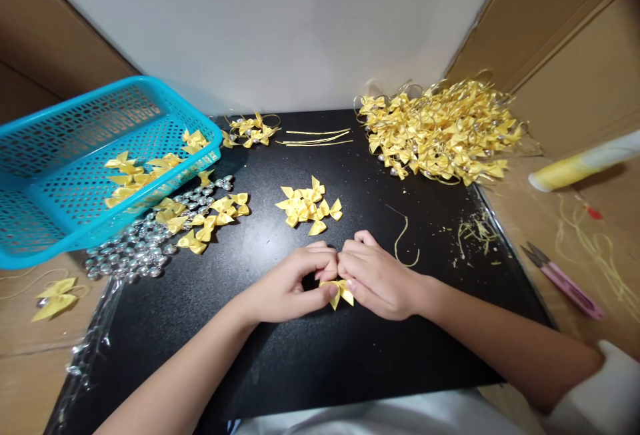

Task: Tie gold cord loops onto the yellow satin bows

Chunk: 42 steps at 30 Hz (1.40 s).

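My left hand [300, 283] and my right hand [380, 278] meet over the black board, fingers curled and knuckles nearly touching. Between them, both thumbs and fingertips pinch a yellow ribbon bow [342, 293] whose pointed tails face me. The fingers cover its upper part. Just beyond my hands lies a small group of loose yellow bows [304, 207]. To the right of my right hand a thin curved gold thread [397, 241] rests on the board.
A blue basket [100, 235] with bows tilts at left above silver beads [133, 248]. Back right is a large pile of corded bows [440, 131]. Gold cords [317, 141] lie at the back. Pink scissors [570, 288] and a yellow-white roll [585, 160] are at right.
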{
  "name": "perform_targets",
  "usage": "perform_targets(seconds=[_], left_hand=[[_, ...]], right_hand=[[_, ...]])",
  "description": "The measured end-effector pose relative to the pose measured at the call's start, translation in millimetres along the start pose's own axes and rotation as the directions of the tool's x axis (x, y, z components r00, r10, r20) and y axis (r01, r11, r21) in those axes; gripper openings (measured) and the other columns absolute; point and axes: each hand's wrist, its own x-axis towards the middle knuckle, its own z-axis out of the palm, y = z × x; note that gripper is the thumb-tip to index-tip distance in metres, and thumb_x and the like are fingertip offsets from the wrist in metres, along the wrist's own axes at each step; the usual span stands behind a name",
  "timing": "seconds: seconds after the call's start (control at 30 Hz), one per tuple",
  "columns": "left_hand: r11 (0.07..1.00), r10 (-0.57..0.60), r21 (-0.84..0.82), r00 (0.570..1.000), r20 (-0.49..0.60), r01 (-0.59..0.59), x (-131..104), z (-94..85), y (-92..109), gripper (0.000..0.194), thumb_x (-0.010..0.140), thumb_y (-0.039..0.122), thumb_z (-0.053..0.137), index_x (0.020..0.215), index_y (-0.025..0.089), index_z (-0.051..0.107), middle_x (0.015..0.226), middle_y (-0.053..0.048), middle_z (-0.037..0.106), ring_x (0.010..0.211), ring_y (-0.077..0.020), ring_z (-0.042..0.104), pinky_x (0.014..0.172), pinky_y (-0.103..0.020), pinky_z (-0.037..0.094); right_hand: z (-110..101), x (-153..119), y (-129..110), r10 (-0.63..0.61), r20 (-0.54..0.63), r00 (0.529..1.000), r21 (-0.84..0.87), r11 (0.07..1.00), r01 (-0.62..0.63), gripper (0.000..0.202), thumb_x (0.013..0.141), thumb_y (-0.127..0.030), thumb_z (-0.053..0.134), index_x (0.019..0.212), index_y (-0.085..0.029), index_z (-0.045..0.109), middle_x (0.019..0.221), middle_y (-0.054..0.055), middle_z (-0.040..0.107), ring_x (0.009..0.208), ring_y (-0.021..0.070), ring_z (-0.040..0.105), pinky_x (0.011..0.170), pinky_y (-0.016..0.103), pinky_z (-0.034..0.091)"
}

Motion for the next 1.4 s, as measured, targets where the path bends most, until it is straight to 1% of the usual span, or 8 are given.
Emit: perform_targets(seconds=[0.73,0.87,0.93,1.03,1.13,1.2,1.23,1.4], left_hand=[[0.999,0.002,-0.049,0.999,-0.053,-0.005,0.7,4.4,3.2,0.024,0.08,0.016,0.053,0.062,0.02,0.039,0.063,0.002,0.052,0.071,-0.0138,0.046,0.068,-0.026,0.04],[0.999,0.026,0.036,0.976,-0.217,-0.018,-4.4,-5.1,-0.8,0.024,0.08,0.017,0.052,0.062,0.021,0.038,0.063,0.002,0.05,0.066,-0.0129,0.046,0.064,-0.026,0.04],[0.983,0.022,0.166,0.843,-0.538,0.08,-10.6,-18.4,-4.8,0.021,0.081,0.018,0.053,0.065,0.021,0.04,0.066,0.002,0.049,0.063,-0.013,0.046,0.061,-0.027,0.039],[0.768,0.155,0.349,0.373,-0.915,0.537,-19.7,-43.3,-11.7,0.015,0.079,0.018,0.056,0.071,0.021,0.043,0.072,0.0,0.049,0.072,-0.0186,0.048,0.072,-0.036,0.041],[0.486,0.088,0.351,0.355,-0.931,0.8,-21.8,-57.9,-17.3,0.02,0.08,0.032,0.062,0.092,0.017,0.055,0.101,-0.013,0.053,0.104,-0.0389,0.048,0.085,-0.057,0.038],[0.464,0.098,0.362,0.359,-0.928,0.808,-18.4,-55.7,-18.9,0.031,0.078,0.035,0.066,0.1,0.016,0.057,0.108,-0.018,0.05,0.11,-0.0438,0.046,0.087,-0.062,0.037],[0.479,0.124,0.411,0.404,-0.906,0.775,-16.0,-51.3,-18.9,0.031,0.078,0.035,0.066,0.101,0.016,0.057,0.109,-0.018,0.05,0.11,-0.0431,0.046,0.088,-0.061,0.037],[0.594,0.287,0.724,0.748,-0.598,0.351,-6.0,-20.0,-10.3,0.033,0.082,0.026,0.066,0.113,0.022,0.055,0.112,-0.012,0.058,0.107,-0.0308,0.055,0.093,-0.048,0.039]], right_hand=[[0.0,1.3,-1.3,0.037,-0.035,0.999,0.029,0.999,-0.036,0.015,0.09,-0.019,0.032,0.076,-0.023,0.033,0.072,0.001,0.051,0.072,0.0187,0.045,0.075,0.039,0.034],[-0.7,0.2,0.5,0.116,-0.226,0.967,-0.004,0.993,-0.12,0.013,0.095,-0.024,0.037,0.092,-0.02,0.049,0.094,0.007,0.063,0.091,0.0216,0.054,0.084,0.04,0.038],[-1.2,0.5,1.4,0.205,-0.306,0.93,-0.069,0.969,-0.236,0.021,0.097,-0.028,0.041,0.11,-0.019,0.054,0.121,0.012,0.061,0.114,0.0255,0.05,0.095,0.044,0.037],[-0.7,3.1,1.8,0.318,-0.256,0.913,-0.225,0.899,-0.376,0.033,0.097,-0.03,0.045,0.126,-0.017,0.056,0.148,0.013,0.046,0.136,0.0308,0.034,0.106,0.052,0.03],[1.4,5.7,1.1,0.364,-0.193,0.911,-0.304,0.861,-0.408,0.039,0.097,-0.031,0.045,0.131,-0.015,0.055,0.151,0.012,0.044,0.141,0.0317,0.029,0.109,0.056,0.027],[2.7,6.0,0.8,0.379,-0.197,0.904,-0.304,0.853,-0.424,0.041,0.097,-0.032,0.046,0.133,-0.014,0.054,0.149,0.012,0.047,0.141,0.032,0.032,0.109,0.058,0.027],[3.0,5.6,0.9,0.38,-0.21,0.901,-0.291,0.855,-0.429,0.041,0.097,-0.032,0.047,0.134,-0.014,0.054,0.147,0.012,0.049,0.14,0.0322,0.034,0.108,0.058,0.027],[2.2,2.8,2.7,0.257,-0.437,0.862,-0.099,0.939,-0.33,0.025,0.094,-0.025,0.053,0.115,-0.018,0.066,0.119,0.01,0.071,0.118,0.0273,0.058,0.098,0.051,0.04]])
